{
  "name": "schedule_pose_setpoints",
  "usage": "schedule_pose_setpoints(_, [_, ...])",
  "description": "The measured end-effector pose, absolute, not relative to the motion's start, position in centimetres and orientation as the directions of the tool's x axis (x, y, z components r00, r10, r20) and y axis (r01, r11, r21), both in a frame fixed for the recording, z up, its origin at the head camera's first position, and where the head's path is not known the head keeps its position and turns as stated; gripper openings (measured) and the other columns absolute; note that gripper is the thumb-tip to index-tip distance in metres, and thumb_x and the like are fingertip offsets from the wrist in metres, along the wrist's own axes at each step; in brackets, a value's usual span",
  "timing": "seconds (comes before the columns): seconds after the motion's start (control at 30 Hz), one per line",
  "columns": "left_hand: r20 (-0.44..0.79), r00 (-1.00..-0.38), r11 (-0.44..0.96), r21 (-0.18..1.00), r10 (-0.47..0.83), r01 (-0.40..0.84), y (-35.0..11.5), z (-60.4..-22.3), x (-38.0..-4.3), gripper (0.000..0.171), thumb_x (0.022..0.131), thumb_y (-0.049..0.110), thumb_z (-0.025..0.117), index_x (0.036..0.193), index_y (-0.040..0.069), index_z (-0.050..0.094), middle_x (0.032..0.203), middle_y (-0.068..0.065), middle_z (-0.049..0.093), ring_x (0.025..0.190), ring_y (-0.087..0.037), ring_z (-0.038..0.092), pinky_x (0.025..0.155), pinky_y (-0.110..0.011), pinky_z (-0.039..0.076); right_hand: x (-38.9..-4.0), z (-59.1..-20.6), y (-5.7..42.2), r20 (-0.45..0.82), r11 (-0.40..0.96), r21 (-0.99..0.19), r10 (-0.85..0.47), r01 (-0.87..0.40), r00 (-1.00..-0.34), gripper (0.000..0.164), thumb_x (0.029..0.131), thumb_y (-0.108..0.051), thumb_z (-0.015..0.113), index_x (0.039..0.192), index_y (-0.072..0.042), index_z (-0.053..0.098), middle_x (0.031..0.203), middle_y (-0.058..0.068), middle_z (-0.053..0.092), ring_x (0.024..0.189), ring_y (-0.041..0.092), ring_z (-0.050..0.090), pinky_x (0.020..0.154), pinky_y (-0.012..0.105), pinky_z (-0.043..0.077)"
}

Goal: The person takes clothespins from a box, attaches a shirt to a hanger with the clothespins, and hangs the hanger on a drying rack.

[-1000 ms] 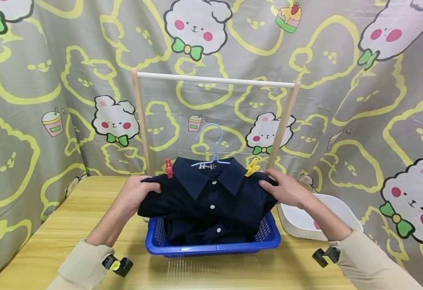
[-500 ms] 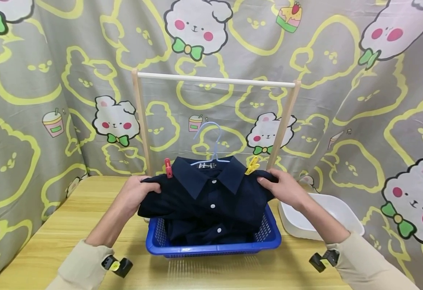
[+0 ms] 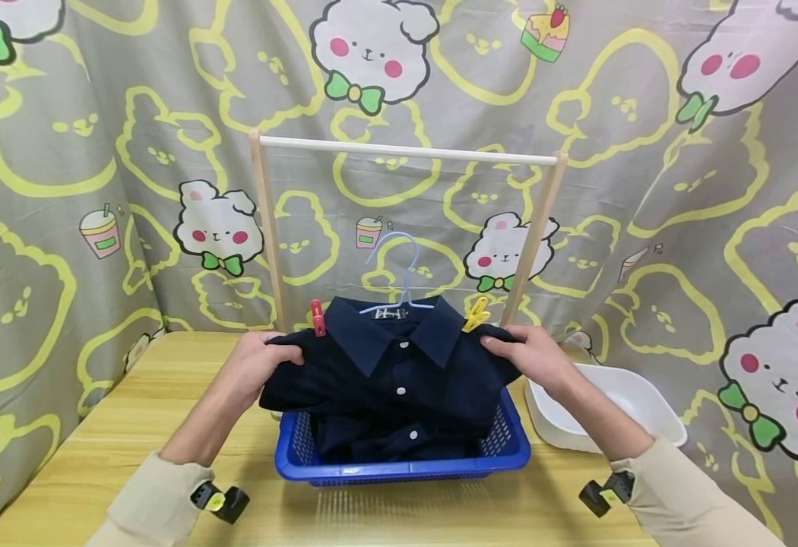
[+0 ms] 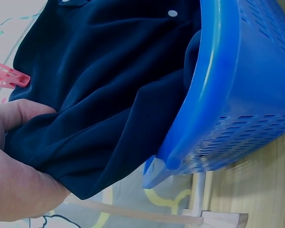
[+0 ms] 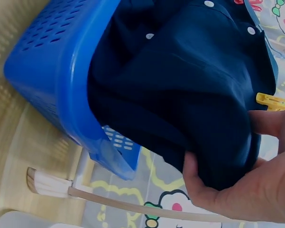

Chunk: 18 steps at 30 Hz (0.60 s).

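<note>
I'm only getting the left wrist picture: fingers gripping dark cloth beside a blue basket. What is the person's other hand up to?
Observer: The right hand grips the navy shirt near its other shoulder.
Operator: Does that side have a peg too, like my pinkish clothespin?
Observer: Yes, a yellow clothespin, between the collar and that hand.
Operator: And what sits next to the basket, out of my sight?
Observer: A white basin, to the right of it in the head view.
</note>
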<state>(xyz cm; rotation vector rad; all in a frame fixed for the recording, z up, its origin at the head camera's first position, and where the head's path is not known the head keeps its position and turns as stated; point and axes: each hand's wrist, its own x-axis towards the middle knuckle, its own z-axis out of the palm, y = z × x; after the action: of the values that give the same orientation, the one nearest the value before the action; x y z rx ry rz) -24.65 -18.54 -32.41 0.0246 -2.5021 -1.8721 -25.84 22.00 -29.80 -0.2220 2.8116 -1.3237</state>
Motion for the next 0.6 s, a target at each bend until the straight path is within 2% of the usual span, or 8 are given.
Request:
schedule_pose_setpoints(0.1, [0.010,-1.000,0.291,0.957,-0.022,0.003,-18.59,-32.44,-24.68,0.017,0.080,0.009,0.073,0.067,0.010,0.062,0.070,0.003,0.056,0.086,-0.026,0.051,0.078,-0.034,0.045,-26.03,-29.99,22.15,0.026,0.614,-0.783,-0.131,-0.101,-0.991,0.040,0.097,-0.041,0.066,0.109,-0.005,0.076,0.112,0.012,0.070,0.107,0.027,0.062,0.100,0.050,0.044])
schedule_pose_setpoints(0.3, [0.008,-1.000,0.290,0.957,-0.023,0.001,-18.70,-32.52,-24.75,0.015,0.079,0.008,0.073,0.068,0.010,0.063,0.071,0.003,0.057,0.086,-0.026,0.052,0.076,-0.033,0.046,-26.26,-30.24,22.45,0.006,0.607,-0.789,-0.149,-0.096,-0.989,0.035,0.097,-0.037,0.065,0.108,-0.006,0.078,0.106,0.008,0.073,0.105,0.023,0.063,0.100,0.045,0.044])
schedule_pose_setpoints(0.4, [0.005,-1.000,0.286,0.958,-0.027,-0.003,-18.77,-32.50,-24.81,0.017,0.078,0.008,0.073,0.067,0.011,0.062,0.070,0.004,0.056,0.085,-0.026,0.052,0.075,-0.032,0.047,-26.22,-30.27,22.41,0.026,0.606,-0.788,-0.152,-0.114,-0.988,0.034,0.096,-0.033,0.064,0.108,-0.005,0.078,0.108,0.009,0.074,0.106,0.024,0.064,0.099,0.045,0.046])
schedule_pose_setpoints(0.6, [0.009,-1.000,0.282,0.959,-0.026,0.001,-18.85,-32.51,-24.95,0.017,0.078,0.008,0.073,0.066,0.010,0.062,0.069,0.003,0.057,0.084,-0.026,0.053,0.074,-0.032,0.048,-26.16,-30.49,22.22,0.112,0.601,-0.780,-0.136,-0.172,-0.984,0.034,0.099,-0.024,0.056,0.112,-0.001,0.077,0.120,0.016,0.072,0.119,0.034,0.063,0.105,0.050,0.047])
